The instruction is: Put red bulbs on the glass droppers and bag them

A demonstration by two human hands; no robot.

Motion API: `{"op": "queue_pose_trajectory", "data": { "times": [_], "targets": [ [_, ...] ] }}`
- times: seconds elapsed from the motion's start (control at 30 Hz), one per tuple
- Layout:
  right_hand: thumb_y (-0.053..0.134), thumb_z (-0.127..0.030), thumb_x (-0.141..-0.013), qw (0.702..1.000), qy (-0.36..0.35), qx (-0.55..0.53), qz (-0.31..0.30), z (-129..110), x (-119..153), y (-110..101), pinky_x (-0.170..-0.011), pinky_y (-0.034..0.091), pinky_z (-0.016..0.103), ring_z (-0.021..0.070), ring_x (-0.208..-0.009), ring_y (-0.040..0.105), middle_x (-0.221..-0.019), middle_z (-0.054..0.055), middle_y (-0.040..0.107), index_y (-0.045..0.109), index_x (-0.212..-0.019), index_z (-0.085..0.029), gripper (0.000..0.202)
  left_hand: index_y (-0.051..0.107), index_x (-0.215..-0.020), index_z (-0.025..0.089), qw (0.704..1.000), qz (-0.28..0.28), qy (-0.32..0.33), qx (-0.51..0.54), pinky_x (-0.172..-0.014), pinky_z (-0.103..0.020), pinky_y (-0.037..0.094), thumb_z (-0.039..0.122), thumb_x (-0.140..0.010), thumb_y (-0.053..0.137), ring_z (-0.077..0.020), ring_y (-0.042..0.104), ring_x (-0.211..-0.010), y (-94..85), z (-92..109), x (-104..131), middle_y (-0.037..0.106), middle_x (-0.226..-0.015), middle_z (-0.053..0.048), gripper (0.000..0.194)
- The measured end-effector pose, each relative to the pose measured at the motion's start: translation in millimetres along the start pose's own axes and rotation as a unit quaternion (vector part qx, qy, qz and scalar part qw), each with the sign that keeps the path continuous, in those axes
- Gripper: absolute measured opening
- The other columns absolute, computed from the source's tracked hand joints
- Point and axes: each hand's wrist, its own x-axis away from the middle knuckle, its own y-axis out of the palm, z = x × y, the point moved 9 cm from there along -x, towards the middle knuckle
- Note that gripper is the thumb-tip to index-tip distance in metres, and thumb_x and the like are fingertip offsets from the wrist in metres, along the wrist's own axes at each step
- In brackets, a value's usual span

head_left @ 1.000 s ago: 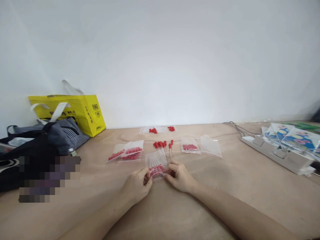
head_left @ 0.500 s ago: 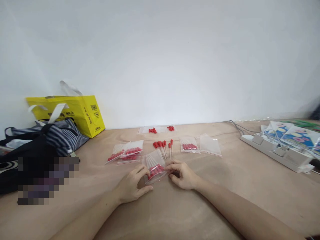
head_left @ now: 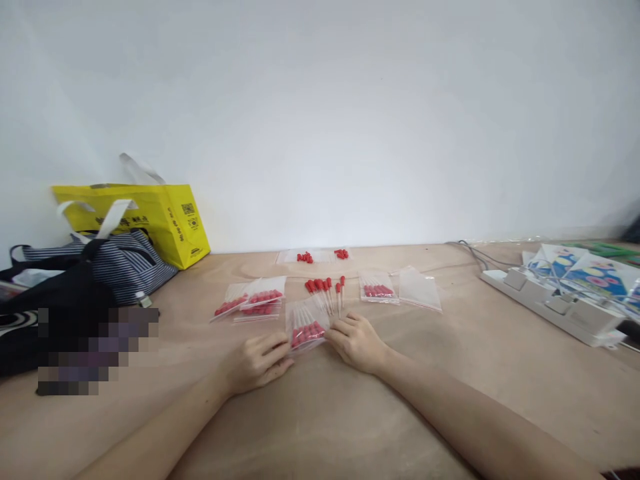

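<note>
A clear zip bag (head_left: pixel 303 313) holding several red-capped droppers lies in front of me, its red ends toward me. My left hand (head_left: pixel 257 362) pinches the bag's near left corner. At the near right corner, my right hand (head_left: pixel 357 343) is closed with its fingertips on the bag's edge. Just beyond the bag, several loose droppers (head_left: pixel 329 287) with red bulbs and thin clear stems lie fanned out. To the left sits a small pile of filled bags (head_left: pixel 263 293). Another filled bag (head_left: pixel 379 287) is on the right, beside a flat bag (head_left: pixel 420 290) with nothing visible inside.
Near the wall, red pieces (head_left: pixel 305 257) lie on clear plastic. A yellow shopping bag (head_left: pixel 193 230), a striped bag (head_left: pixel 125 267) and a black bag (head_left: pixel 75 313) fill the left side. At right are a power strip (head_left: pixel 550 303), cables and printed packets (head_left: pixel 600 270).
Both hands have closed on the near corners of the filled bag. The bag has shifted slightly away from me and to the left, and now lies flatter.
</note>
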Motion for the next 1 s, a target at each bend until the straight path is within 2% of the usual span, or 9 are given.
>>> {"op": "queue_pose_trajectory", "data": {
  "times": [0.1,0.17,0.33,0.57,0.73,0.87,1.0],
  "targets": [
    [0.039,-0.015,-0.084,0.999,0.032,-0.017,0.013,6,0,-2,-0.057,0.029,0.027,0.0122,-0.061,0.048,-0.067,0.003,0.057,0.058,-0.078,-0.016,0.02,0.063,-0.089,0.021,0.999,-0.003,-0.039,0.008,-0.064,-0.022,0.052,0.022,-0.083,0.041,-0.0139,0.063,-0.074,1.5,-9,4,0.065,-0.086,-0.005,0.023],
    [0.038,-0.016,-0.085,0.999,0.03,-0.027,0.014,5,0,-3,-0.057,0.029,0.026,0.012,-0.062,0.048,-0.068,0.003,0.057,0.057,-0.079,-0.016,0.02,0.063,-0.09,0.022,0.999,-0.001,-0.047,0.015,-0.065,-0.022,0.053,0.021,-0.084,0.038,-0.0141,0.063,-0.075,3.3,-11,5,0.066,-0.086,-0.005,0.025],
    [0.04,-0.018,-0.086,1.0,-0.006,0.014,0.018,2,-1,-6,-0.06,0.028,0.028,0.0119,-0.063,0.045,-0.064,0.002,0.055,0.058,-0.073,-0.017,0.022,0.063,-0.087,0.021,1.0,0.008,-0.024,-0.008,-0.056,-0.02,0.051,0.019,-0.086,0.034,-0.0125,0.063,-0.065,2.5,-7,5,0.067,-0.079,-0.005,0.029],
    [0.035,-0.007,-0.083,0.992,-0.096,0.069,0.044,-13,-2,-15,-0.061,0.025,0.029,0.011,-0.059,0.039,-0.056,0.0,0.049,0.054,-0.059,-0.016,0.031,0.061,-0.078,0.019,0.998,0.025,0.022,-0.062,-0.047,-0.019,0.044,0.016,-0.086,0.035,-0.0111,0.061,-0.057,-1.5,1,2,0.065,-0.069,-0.003,0.028],
    [0.034,-0.008,-0.082,0.992,-0.088,0.073,0.049,-13,-2,-18,-0.065,0.025,0.03,0.0109,-0.061,0.038,-0.057,0.0,0.049,0.053,-0.058,-0.017,0.031,0.06,-0.077,0.019,0.999,0.015,0.008,-0.037,-0.047,-0.019,0.043,0.017,-0.087,0.036,-0.0104,0.061,-0.057,0.4,-1,1,0.065,-0.069,-0.002,0.026],
    [0.039,-0.01,-0.083,0.993,-0.079,0.071,0.059,-12,-3,-19,-0.064,0.025,0.03,0.0109,-0.061,0.038,-0.059,0.0,0.052,0.054,-0.061,-0.016,0.027,0.06,-0.075,0.018,0.992,0.054,0.059,-0.1,-0.045,-0.02,0.042,0.012,-0.086,0.034,-0.0105,0.061,-0.055,-10.0,11,-1,0.066,-0.067,-0.002,0.029],
    [0.04,-0.009,-0.082,0.992,-0.091,0.061,0.069,-15,-3,-19,-0.064,0.025,0.029,0.0107,-0.062,0.039,-0.061,0.0,0.053,0.055,-0.064,-0.016,0.024,0.059,-0.073,0.017,0.988,0.091,0.074,-0.101,-0.05,-0.021,0.046,0.012,-0.083,0.04,-0.0107,0.06,-0.056,-17.5,15,-7,0.066,-0.066,-0.002,0.022]
  ]
}}
